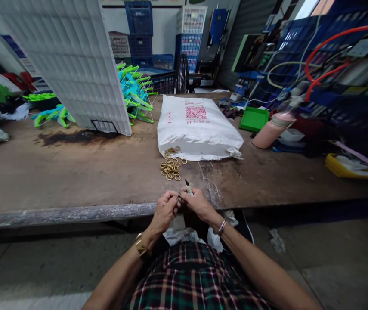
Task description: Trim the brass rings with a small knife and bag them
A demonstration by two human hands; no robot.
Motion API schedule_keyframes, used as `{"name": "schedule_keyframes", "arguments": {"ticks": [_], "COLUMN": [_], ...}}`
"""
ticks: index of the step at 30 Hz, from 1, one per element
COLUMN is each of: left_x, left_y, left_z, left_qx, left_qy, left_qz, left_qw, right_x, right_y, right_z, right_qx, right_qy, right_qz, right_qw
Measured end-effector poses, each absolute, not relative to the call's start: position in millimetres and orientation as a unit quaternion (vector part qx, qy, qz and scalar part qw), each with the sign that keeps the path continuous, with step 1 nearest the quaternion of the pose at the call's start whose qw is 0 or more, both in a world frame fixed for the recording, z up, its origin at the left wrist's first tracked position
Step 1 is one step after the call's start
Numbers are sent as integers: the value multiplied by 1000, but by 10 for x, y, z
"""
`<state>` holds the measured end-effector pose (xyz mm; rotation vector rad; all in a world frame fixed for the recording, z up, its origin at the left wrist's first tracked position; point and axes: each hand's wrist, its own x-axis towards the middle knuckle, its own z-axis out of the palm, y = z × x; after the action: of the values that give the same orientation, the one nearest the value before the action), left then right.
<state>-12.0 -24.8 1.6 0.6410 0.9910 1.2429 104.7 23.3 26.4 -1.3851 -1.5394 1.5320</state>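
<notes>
Close together at the table's front edge are both my hands. My right hand (199, 204) is closed around a craft knife (189, 188) with a pale handle, its dark blade pointing up and away from me. Thumb and fingers of my left hand (165, 209) pinch something small beside the right fingertips; what it is stays hidden. Just beyond the hands lies a loose pile of brass-coloured rings (170, 168). A few more rings rest against the white sack (199, 129), which lies flat behind them with red print on top.
A tall white ribbed panel (74, 60) stands at the left on a wire stand. Behind it are green and blue clips (137, 92). To the right are a green tray (254, 119), a leaning pink bottle (269, 132) and a yellow tray (348, 168). Crates (140, 43) are stacked behind.
</notes>
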Motion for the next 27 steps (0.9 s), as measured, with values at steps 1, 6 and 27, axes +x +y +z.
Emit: {"name": "schedule_keyframes", "arguments": {"ticks": [1, 6, 27], "left_x": [-124, -158, -204], "left_y": [-251, -261, -200], "left_z": [12, -6, -48], "left_qx": [280, 269, 226], "left_qy": [427, 400, 404], "left_qz": [547, 545, 594], "left_qw": [664, 686, 658], "right_x": [1046, 1016, 1033], "right_y": [234, 245, 198], "right_z": [270, 293, 293], "right_qx": [-517, -514, -488], "right_qy": [-579, -608, -859], "right_qz": [566, 545, 155], "right_qw": [277, 262, 33]}}
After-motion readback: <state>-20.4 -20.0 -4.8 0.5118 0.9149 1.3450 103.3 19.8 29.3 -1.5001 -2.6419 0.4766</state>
